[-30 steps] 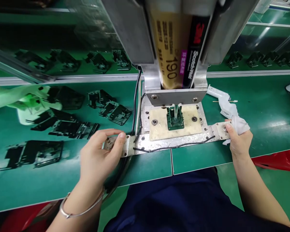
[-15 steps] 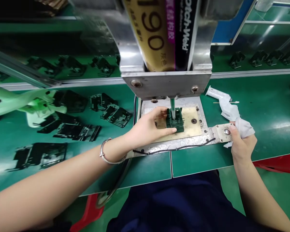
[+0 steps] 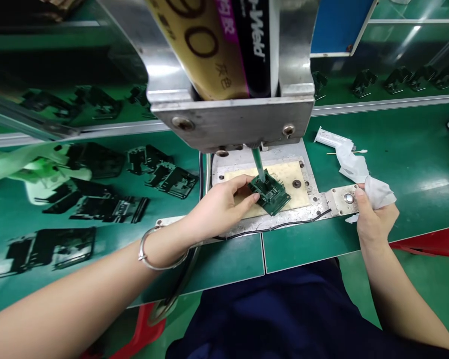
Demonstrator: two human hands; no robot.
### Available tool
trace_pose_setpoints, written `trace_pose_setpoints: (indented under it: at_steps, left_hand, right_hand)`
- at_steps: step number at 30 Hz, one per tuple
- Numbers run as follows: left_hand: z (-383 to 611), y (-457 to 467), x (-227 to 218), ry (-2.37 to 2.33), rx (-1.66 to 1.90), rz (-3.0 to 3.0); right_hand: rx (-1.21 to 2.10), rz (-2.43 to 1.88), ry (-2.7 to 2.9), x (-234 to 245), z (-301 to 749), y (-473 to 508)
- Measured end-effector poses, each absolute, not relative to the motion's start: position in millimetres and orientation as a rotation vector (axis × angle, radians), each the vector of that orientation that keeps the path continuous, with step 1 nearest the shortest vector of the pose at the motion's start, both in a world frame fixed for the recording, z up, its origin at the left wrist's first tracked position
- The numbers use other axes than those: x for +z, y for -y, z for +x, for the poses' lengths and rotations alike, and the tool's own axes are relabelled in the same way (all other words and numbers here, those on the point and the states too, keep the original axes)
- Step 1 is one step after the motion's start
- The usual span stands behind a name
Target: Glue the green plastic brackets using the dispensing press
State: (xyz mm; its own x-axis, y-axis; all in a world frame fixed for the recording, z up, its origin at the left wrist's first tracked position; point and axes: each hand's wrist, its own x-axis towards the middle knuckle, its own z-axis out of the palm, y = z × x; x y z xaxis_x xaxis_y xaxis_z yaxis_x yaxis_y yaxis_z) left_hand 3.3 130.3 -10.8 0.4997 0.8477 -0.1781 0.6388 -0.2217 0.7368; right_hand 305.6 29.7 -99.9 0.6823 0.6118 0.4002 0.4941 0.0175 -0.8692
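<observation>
Circuit board (image 3: 275,198) beneath nozzle (image 3: 259,164), pinched by fingers of left hand (image 3: 217,207); metal base (image 3: 337,200) and tissue (image 3: 380,193) clasped by fingers of right hand (image 3: 377,219).

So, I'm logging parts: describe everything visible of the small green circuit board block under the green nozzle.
The small, squarish green circuit board block looks layered, plastic-like, with fine parts on top. It is turned askew over the cream rectangular plate. The bare left hand pinches its left corner. A tapered green nozzle points down at its top; contact is unclear.
</observation>
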Motion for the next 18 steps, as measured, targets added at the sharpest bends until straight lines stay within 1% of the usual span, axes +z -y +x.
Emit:
trace_pose_setpoints:
  at_steps: [3,5,7,9,11,15,18]
  left_hand:
    - [-3,-129,-2,-1.267,0.336,1.905]
    - [-11,-124,6,-1.272,0.267,1.794]
    - [-18,-115,11,-1.206,0.151,1.617]
    - [-22,-101,13,-1.046,0.038,1.401]
    - [-22,-86,12,-0.872,-0.011,1.243]
    - [-16,-63,9,-0.703,-0.067,1.183]
    - [-11,-57,9,-0.658,-0.078,1.221]
  right_hand:
    - [-0.040,-1.627,0.931,-98,306,-20]
    - [-0.111,-1.657,0.980,-95,306,-10]
    - [-0.122,-1.692,1.054,-89,306,1]
    - [-0.072,-1.705,1.160,-78,304,11]
    - [0.079,-1.604,1.355,-61,297,19]
    - [0.594,-1.132,1.736,-19,269,26]
    - [0.724,-0.997,1.829,3,244,25]
